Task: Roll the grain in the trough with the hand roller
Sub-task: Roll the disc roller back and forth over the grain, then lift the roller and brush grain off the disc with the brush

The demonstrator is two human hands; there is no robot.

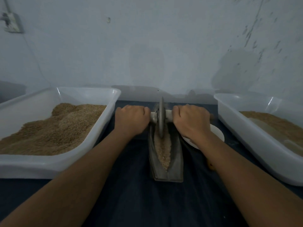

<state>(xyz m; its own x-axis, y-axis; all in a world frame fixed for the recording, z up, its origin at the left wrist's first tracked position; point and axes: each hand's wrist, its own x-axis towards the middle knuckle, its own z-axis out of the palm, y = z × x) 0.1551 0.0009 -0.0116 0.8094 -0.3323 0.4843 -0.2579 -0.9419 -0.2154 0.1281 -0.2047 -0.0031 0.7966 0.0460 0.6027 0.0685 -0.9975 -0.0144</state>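
Observation:
A narrow grey metal trough point(176, 163) lies lengthwise on the dark cloth in front of me, with a strip of pale crushed grain point(164, 151) along its groove. The hand roller point(161, 117), a thin grey disc on a pale cross handle, stands upright in the far end of the groove. My left hand point(132, 119) grips the left handle end. My right hand point(191, 120) grips the right end. Both arms are stretched forward and the far part of the trough is hidden behind the disc and hands.
A large white plastic tub point(105, 128) heaped with brown grain sits on the left. A second white tub point(255, 133) with grain sits on the right. A small white dish point(217, 132) lies under my right wrist. A pale wall stands close behind.

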